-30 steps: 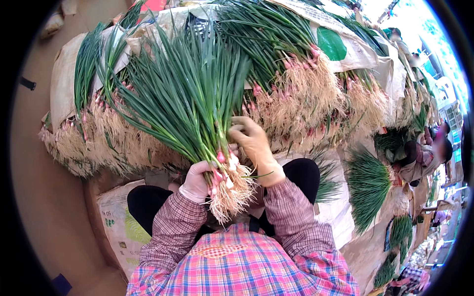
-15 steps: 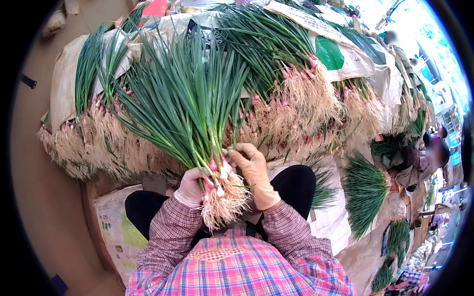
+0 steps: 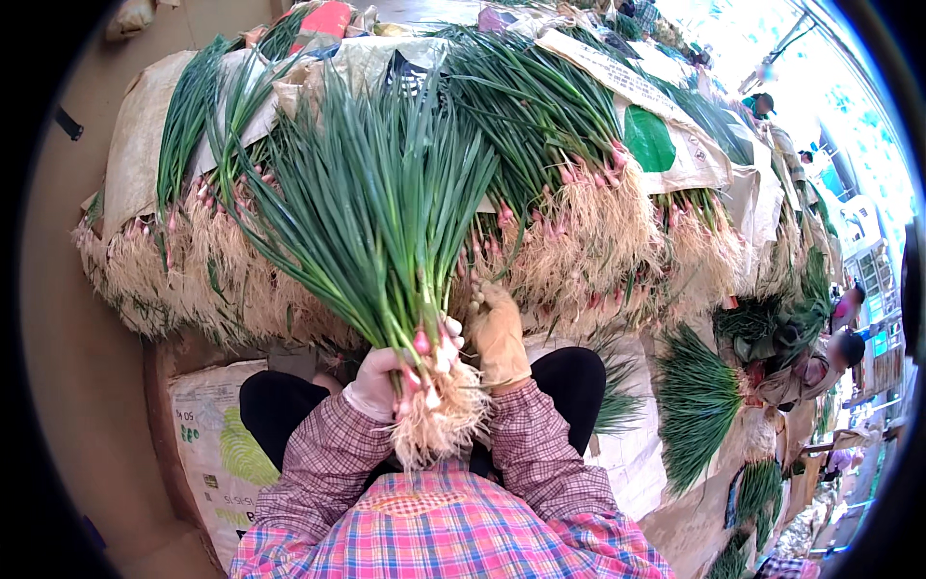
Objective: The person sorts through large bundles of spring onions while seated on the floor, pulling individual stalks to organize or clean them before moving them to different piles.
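A large bunch of spring onions [image 3: 391,222] fans its long green leaves away from me, with pink-white bulbs and pale roots hanging toward my lap. Around it, just above the bulbs, my left hand [image 3: 374,382] in a whitish glove is closed; its fingertips show on the right of the stems. My right hand [image 3: 499,338], in a tan glove, is just right of the bunch and apart from it. Its fingers are curled together at the near edge of the heap of spring onions [image 3: 588,227]. Whatever they pinch is too small to make out.
Paper sacks [image 3: 632,96] partly cover the heap across the front. Another pile of spring onions [image 3: 696,410] lies on the right, by a seated person [image 3: 815,372]. A printed sack [image 3: 217,434] lies at my left, by my bent knees.
My right hand has left the bunch's stems and moved slightly forward to the heap's edge. The left hand keeps its hold on the bunch, which has come slightly nearer to me.
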`<state>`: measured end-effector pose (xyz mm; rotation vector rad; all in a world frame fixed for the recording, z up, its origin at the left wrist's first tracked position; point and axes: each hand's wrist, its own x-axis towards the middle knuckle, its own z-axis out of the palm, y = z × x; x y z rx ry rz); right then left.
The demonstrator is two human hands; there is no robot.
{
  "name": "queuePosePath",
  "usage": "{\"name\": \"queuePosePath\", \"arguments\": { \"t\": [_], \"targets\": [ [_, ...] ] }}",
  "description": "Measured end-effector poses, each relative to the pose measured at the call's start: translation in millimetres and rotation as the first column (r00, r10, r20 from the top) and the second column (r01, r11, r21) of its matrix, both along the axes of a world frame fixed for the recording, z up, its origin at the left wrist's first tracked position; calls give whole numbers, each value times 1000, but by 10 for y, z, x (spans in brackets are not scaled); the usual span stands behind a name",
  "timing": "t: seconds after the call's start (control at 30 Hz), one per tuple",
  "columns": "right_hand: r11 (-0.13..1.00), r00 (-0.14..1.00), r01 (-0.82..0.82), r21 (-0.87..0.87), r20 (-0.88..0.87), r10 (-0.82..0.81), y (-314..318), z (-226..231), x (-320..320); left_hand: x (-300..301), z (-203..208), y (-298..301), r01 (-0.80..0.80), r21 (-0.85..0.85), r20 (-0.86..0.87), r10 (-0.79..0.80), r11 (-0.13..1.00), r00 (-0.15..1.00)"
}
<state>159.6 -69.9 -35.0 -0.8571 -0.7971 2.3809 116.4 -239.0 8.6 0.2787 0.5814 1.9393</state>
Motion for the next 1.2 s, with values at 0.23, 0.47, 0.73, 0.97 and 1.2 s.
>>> {"name": "queuePosePath", "arguments": {
  "t": [0.23, 0.47, 0.73, 0.97, 1.2],
  "targets": [
    [-146, 832, -384, 912, 273, -483, 537, 339, -337, -177, 30, -157, -67, 76, 37, 64, 995, 997],
    [-128, 793, -473, 872, 358, -493, 977, 616, -837, -180, -111, -57, 46, 150, 185, -73, 988, 980],
    [922, 948, -313, 230, 141, 286, -55, 433, -216, -54, -165, 111, -80, -18, 116, 81, 997, 990],
    [473, 645, -758, 449, 620, 447, 84, 280, -110, -132, -139, -32, 17, 345, 10, -22, 938, 1000],
    [-316, 700, -642, 698, 367, -613, 991, 508, -693, -130, -52, 111, -151, 250, 32, 148, 956, 988]
  ]
}}
